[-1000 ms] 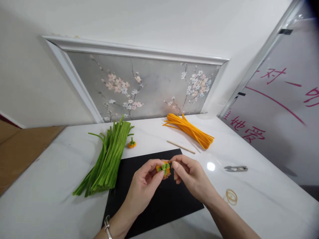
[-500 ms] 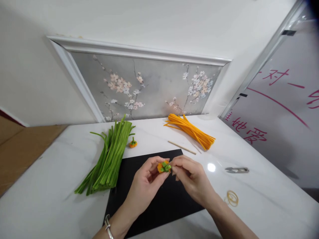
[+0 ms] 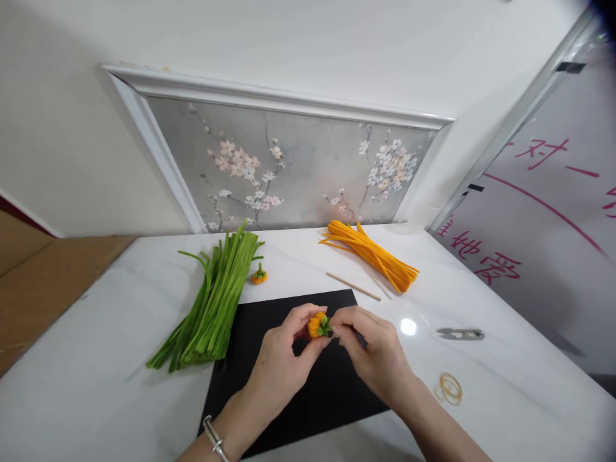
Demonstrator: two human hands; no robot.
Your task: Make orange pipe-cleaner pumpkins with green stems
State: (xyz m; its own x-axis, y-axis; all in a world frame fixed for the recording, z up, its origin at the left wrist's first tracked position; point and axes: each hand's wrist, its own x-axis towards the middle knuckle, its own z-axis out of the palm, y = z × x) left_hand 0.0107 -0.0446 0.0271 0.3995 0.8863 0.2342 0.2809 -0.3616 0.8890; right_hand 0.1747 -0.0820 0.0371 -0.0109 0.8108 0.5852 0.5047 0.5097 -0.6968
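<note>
Over a black mat (image 3: pixel 308 404), my left hand (image 3: pixel 282 356) holds a small orange pumpkin-like piece (image 3: pixel 316 326) with a green top between thumb and fingers. My right hand (image 3: pixel 375 343) pinches at the green top on its right side; the fingertips partly hide that spot. A second small orange piece (image 3: pixel 259 276) with a green stem stands on the table behind the mat. Left of the mat lies a bundle of green fuzzy stems (image 3: pixel 219 298), and at the back right a bundle of orange ones (image 3: pixel 373 253).
A thin wooden stick (image 3: pixel 353 286) lies behind the mat. To the right are small metal snips (image 3: pixel 461 334) and yellowish rings (image 3: pixel 450 389). Cardboard (image 3: pixel 58 276) sits at the left edge; a whiteboard (image 3: pixel 543 224) with red writing stands at the right.
The orange piece has been turned in my left hand, so its ribbed orange side shows more and its green top points right. The view has shifted slightly.
</note>
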